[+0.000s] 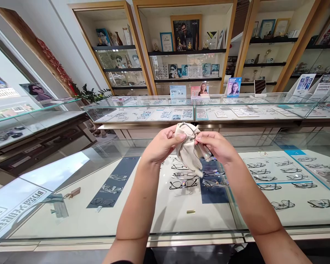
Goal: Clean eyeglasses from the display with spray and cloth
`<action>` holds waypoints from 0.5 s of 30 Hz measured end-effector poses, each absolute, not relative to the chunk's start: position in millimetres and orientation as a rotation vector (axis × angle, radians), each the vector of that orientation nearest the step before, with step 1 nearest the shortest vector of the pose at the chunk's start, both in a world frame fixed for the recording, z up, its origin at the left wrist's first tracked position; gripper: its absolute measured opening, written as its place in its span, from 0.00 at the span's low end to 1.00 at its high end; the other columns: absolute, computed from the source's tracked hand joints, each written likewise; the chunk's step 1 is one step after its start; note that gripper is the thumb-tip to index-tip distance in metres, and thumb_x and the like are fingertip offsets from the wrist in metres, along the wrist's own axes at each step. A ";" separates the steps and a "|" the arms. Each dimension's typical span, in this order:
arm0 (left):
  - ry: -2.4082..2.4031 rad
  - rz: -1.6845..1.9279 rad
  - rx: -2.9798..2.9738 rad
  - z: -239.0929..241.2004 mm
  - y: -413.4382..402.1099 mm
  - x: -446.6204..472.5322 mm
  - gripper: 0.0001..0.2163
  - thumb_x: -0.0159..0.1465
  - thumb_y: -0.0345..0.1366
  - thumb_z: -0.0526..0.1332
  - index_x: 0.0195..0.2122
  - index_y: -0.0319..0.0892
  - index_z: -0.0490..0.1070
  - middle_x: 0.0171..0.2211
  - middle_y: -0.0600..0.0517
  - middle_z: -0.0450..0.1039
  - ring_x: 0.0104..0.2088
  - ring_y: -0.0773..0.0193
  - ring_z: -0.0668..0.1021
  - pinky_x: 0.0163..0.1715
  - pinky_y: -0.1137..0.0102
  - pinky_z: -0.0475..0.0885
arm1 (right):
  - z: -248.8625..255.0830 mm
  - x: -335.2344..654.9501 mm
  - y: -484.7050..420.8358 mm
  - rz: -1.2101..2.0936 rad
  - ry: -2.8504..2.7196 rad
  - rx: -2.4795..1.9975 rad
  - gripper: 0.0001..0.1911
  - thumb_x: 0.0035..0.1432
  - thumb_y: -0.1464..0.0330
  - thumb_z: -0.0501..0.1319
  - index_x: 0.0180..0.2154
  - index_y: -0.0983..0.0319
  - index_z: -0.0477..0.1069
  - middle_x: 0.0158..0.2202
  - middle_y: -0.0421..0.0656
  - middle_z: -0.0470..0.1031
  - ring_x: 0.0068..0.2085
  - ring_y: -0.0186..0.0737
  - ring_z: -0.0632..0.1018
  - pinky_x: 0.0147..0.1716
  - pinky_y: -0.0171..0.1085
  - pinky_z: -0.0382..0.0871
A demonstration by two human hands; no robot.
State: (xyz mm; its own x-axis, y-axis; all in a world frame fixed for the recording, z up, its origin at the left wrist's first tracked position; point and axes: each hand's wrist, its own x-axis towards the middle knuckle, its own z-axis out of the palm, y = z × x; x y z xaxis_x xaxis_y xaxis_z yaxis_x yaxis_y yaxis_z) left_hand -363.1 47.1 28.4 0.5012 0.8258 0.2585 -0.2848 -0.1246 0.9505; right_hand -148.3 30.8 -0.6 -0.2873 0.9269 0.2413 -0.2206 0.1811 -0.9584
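A cream cleaning cloth (189, 156) hangs from my left hand (166, 141), whose thumb presses it against one lens of a pair of glasses. The glasses (195, 141) have a thin dark frame and are held up above the glass counter. My right hand (213, 143) pinches the frame near its middle, the fingers closed. Part of the frame, with a lens, hangs below the right fingers. The cloth covers much of the other lens, and the left fingers behind it are hidden.
Beneath my arms lies a glass display counter (165, 223) with rows of eyeglasses (183, 184) and a small gold bar (190, 211) inside. A second glass showcase (154, 113) stands across the aisle, before wooden shelves (185, 51). Another glass counter (30, 124) is at left.
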 end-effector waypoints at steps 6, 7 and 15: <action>0.568 1.176 1.375 14.3 46.5 -348.4 0.23 0.52 0.45 0.85 0.41 0.38 0.82 0.32 0.50 0.83 0.29 0.65 0.80 0.32 0.71 0.76 | 4.1 -151.4 24.3 1.432 -1.397 -0.718 0.16 0.52 0.54 0.79 0.29 0.58 0.85 0.31 0.42 0.82 0.34 0.37 0.74 0.37 0.39 0.65; 0.588 1.219 1.364 11.5 46.5 -344.8 0.22 0.53 0.47 0.84 0.39 0.39 0.81 0.31 0.51 0.82 0.27 0.66 0.79 0.31 0.72 0.75 | 4.9 -152.5 22.6 1.434 -1.411 -0.718 0.16 0.52 0.54 0.79 0.29 0.59 0.85 0.32 0.42 0.82 0.35 0.37 0.75 0.39 0.39 0.66; 0.529 1.149 1.464 14.0 49.4 -349.4 0.28 0.64 0.64 0.73 0.36 0.38 0.81 0.28 0.47 0.81 0.29 0.59 0.82 0.32 0.67 0.78 | 11.0 -152.8 20.7 1.434 -1.382 -0.733 0.15 0.50 0.55 0.78 0.26 0.59 0.83 0.29 0.41 0.77 0.30 0.34 0.68 0.31 0.37 0.60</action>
